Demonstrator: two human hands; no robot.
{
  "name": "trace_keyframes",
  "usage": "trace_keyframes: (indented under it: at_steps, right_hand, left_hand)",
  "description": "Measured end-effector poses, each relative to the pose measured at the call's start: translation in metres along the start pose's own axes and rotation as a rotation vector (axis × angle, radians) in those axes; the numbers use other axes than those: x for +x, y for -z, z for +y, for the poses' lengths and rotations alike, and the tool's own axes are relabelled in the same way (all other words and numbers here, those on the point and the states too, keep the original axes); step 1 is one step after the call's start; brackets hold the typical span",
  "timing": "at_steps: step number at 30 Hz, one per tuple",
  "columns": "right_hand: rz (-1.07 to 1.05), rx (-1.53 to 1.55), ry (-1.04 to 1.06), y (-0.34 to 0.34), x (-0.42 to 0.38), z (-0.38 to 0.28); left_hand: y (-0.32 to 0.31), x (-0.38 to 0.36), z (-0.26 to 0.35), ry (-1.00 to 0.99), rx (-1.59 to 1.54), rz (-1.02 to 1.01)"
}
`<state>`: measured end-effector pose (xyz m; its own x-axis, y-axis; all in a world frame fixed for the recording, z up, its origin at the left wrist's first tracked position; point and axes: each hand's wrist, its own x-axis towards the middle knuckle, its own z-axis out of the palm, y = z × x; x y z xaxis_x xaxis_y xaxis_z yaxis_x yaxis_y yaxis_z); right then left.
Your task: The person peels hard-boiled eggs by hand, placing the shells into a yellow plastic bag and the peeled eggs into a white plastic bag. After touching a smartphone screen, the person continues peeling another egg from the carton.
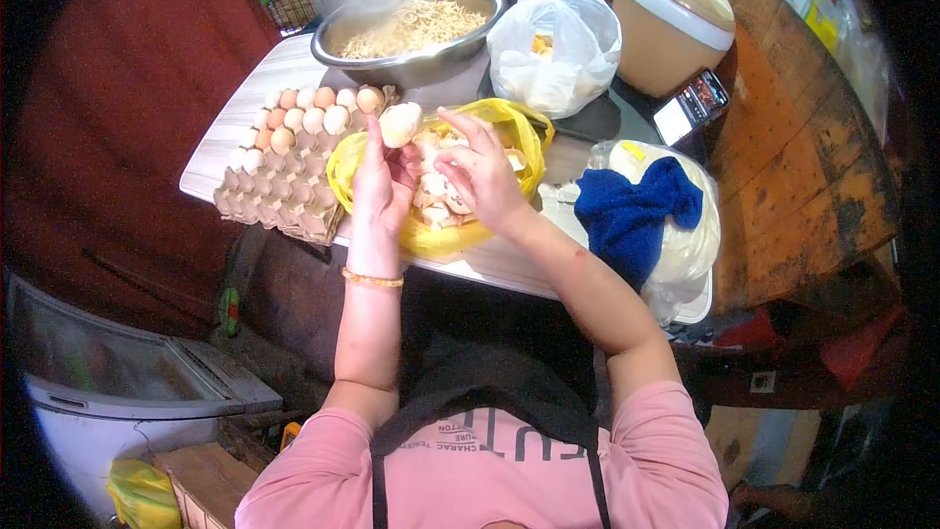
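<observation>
A smooth, pale egg [400,124] rests in the fingers of my left hand [385,181], which is closed around its lower side with the thumb upright. Just to the right, my right hand [482,171] hovers with its fingers bent and apart, the index fingertip near the egg. Nothing shows between those fingers. Both hands are over a yellow plastic bag [446,238] spread wide on the table. Inside it lie many broken eggshells [438,208], partly hidden by my hands. Left of the bag, whole brown and white eggs [313,120] fill the far part of a cardboard egg tray [279,194].
A large metal bowl [411,69] of shredded food steams at the back. Beside it stand a knotted white plastic bag [553,54] and a beige lidded container [674,29]. A phone [692,108] leans there. A blue cloth [636,211] lies on a white bundle at right.
</observation>
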<state>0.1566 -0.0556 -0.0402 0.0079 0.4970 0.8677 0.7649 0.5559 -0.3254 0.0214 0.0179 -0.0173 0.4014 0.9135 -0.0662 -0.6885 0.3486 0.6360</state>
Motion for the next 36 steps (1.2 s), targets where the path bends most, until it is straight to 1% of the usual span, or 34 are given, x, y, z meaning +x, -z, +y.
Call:
trace_keyframes:
  at_steps: [3,5,7,8,10,11,13,14,16,20,23,26,31,35,36]
  right_hand:
    - [-0.023,-0.036,-0.056,0.003,-0.003,0.012]
    - [-0.046,-0.059,-0.08,0.002,-0.003,0.018]
    - [0.038,-0.052,-0.117,0.002,0.0,0.017]
    - [0.039,-0.053,-0.118,0.003,0.001,0.016]
    - [0.125,0.071,-0.172,0.009,0.008,0.006]
    - [0.126,0.07,-0.173,0.012,0.009,0.002]
    - [0.088,0.253,-0.368,0.016,0.008,-0.003]
    - [0.088,0.253,-0.368,0.015,0.008,-0.001]
    - [0.194,0.2,-0.306,0.013,0.008,0.001]
    - [0.165,0.175,-0.363,0.017,0.008,-0.002]
    - [0.167,0.125,-0.384,0.015,0.006,-0.001]
    - [0.197,0.085,-0.35,0.015,0.006,0.0]
    - [0.274,0.022,-0.335,0.017,0.008,-0.005]
    - [0.265,0.047,-0.352,0.018,0.009,-0.004]
    - [0.226,0.061,-0.376,0.02,0.01,-0.005]
  left_hand:
    - [0.003,-0.001,0.006,0.019,0.024,0.005]
    - [0.005,-0.002,0.004,0.03,-0.002,-0.029]
    - [0.004,-0.004,-0.001,0.104,-0.015,-0.162]
    - [0.003,-0.006,-0.004,0.105,-0.014,-0.163]
    - [-0.003,-0.013,-0.011,0.166,0.033,-0.159]
    - [-0.005,-0.016,-0.015,0.167,0.033,-0.16]
    - [-0.009,-0.02,-0.02,0.178,0.07,-0.211]
    - [-0.012,-0.023,-0.023,0.172,0.094,-0.194]
    - [-0.019,-0.028,-0.023,0.165,0.11,-0.197]
    - [-0.019,-0.026,-0.029,0.119,0.129,-0.224]
    - [-0.024,-0.031,-0.03,0.078,0.167,-0.204]
    - [-0.018,-0.027,-0.03,0.122,0.132,-0.233]
    - [-0.02,-0.028,-0.028,0.151,0.128,-0.215]
    - [-0.018,-0.028,-0.029,0.158,0.144,-0.175]
    - [-0.016,-0.027,-0.03,0.158,0.144,-0.175]
